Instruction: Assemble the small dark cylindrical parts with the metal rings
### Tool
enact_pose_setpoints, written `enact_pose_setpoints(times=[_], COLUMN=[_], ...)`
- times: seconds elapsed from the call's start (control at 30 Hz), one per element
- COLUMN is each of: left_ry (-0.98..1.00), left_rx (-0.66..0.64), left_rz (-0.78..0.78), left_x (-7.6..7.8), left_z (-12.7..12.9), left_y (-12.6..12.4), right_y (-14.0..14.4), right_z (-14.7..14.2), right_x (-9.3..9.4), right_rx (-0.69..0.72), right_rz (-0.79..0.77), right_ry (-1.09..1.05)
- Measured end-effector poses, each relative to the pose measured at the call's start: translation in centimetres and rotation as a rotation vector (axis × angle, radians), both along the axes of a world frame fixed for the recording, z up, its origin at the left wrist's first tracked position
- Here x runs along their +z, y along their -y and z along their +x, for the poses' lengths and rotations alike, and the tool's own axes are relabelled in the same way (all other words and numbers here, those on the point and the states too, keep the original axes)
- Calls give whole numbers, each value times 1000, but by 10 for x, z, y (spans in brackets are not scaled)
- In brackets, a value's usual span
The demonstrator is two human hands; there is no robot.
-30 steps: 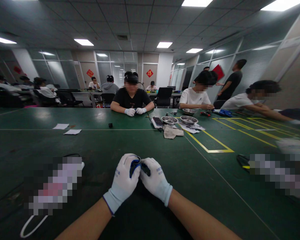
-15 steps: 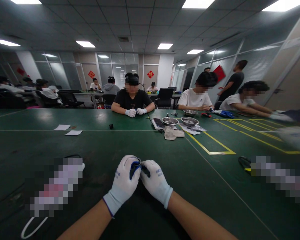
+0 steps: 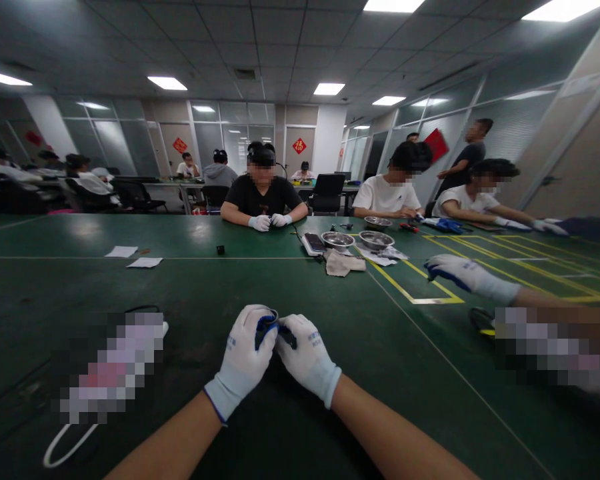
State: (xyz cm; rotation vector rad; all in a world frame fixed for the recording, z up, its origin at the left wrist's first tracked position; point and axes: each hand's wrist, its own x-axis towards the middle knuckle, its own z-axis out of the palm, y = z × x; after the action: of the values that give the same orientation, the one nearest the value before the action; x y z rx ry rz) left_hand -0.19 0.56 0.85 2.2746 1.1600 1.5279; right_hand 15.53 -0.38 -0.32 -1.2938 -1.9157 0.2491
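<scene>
Gripping a small dark piece [image 3: 275,313] with a curved rim, the white-gloved left hand [image 3: 244,347] is nearer the wearer than the beige cloth [image 3: 345,264] and to its left. The right hand [image 3: 307,350] meets it there, thumb and fingers closed on the near edge of the piece, so both hands grasp it together above the tabletop [image 3: 195,293]. Blue coating shows inside the left glove; much of the piece is hidden, so its full shape cannot be told.

Just behind the cloth stands a metal bowl [image 3: 338,246], with a second bowl [image 3: 377,247] to its right and a third bowl [image 3: 378,229] farther back. A phone [image 3: 314,243] lies behind the cloth, slightly left. Well to the cloth's left are a small black block [image 3: 221,250] and, beyond that, two white sheets [image 3: 145,263]. To its right, yellow tape [image 3: 439,301] marks the surface, and a co-worker's gloved hand [image 3: 463,272] reaches in with bent fingers. Behind the cloth and to its left, a person [image 3: 263,195] in a black top sits with gloved hands close together.
</scene>
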Motion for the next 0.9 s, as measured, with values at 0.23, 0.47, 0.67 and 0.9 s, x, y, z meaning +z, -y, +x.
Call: enact_pose_setpoints(times=[0.23, 0.47, 0.67, 0.9], left_ry=[-13, -33, -134, -252], left_rx=[-4, 106, 306, 282], left_rz=[2, 48, 41, -100], left_x=[-1, -8, -10, -18], left_z=[0, -3, -12, -19], left_y=[0, -4, -20, -52], right_y=[-3, 0, -8, -18], right_z=[1, 8, 40, 75], right_x=[1, 12, 37, 33], right_rx=[-61, -84, -349, -527], right_rz=[-29, -39, -205, -330], right_ry=[53, 38, 431, 562])
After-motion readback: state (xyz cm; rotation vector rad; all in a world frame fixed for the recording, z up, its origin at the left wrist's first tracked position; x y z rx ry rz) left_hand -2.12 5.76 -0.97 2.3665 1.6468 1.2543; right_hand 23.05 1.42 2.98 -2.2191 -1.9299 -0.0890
